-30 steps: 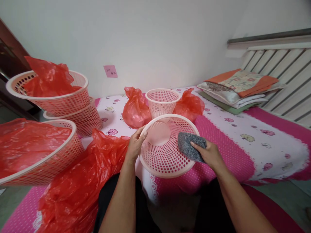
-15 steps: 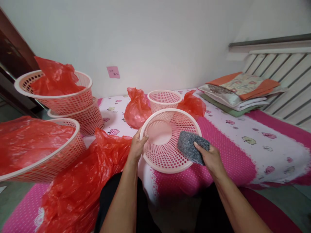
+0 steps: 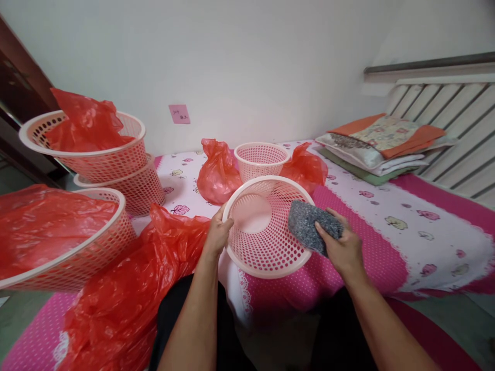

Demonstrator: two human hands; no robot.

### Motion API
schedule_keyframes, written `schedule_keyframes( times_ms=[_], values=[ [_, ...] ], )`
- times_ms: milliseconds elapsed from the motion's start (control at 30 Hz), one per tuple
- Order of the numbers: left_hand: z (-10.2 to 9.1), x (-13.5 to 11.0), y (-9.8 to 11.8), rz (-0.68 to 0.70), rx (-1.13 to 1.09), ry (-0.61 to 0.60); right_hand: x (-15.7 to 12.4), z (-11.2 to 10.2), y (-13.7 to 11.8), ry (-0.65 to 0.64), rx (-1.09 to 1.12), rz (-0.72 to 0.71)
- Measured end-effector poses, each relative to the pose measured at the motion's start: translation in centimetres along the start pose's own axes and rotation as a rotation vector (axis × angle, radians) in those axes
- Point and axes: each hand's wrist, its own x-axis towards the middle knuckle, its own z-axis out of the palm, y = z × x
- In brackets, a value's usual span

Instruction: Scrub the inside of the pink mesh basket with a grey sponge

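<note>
My left hand (image 3: pixel 218 232) grips the left rim of a pink plastic basket (image 3: pixel 253 212), thumb over the edge. The basket is tilted so that its inside faces me. In my right hand (image 3: pixel 343 247) is a grey speckled cloth-like pad (image 3: pixel 311 226), pinched with the thumb on top. The pad overlaps the basket's right rim from my viewpoint; whether it touches the basket I cannot tell. Fingers of my left hand behind the rim are hidden.
A smaller pink basket (image 3: pixel 261 159) stands by the wall between red plastic bags (image 3: pixel 218 175). Stacked baskets (image 3: pixel 116 159) and a large basket (image 3: pixel 112 219) with red plastic are at left. Red plastic (image 3: pixel 127 288) lies in front. Folded cloths (image 3: pixel 386 144) lie on the right.
My right hand and the grey pad have moved a little to the right, toward the outside of the basket's rim. The left hand stays on the basket.
</note>
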Motion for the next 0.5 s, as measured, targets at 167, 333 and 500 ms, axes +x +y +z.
schedule_keyframes(
  times_ms=[167, 333, 500],
  values=[
    [0.1, 0.0, -0.2, -0.003, 0.010, -0.023, -1.1, 0.8, -2.7, -0.218, 0.037, -0.100],
    [0.2, -0.2, -0.3, -0.017, 0.003, -0.073, -1.2, 3.8, -1.5, -0.539, 0.153, 0.072],
    [0.4, -0.4, -0.1, -0.035, -0.012, -0.082, 0.3, 8.1, 0.7, -0.613, 0.158, 0.117]
  ],
)
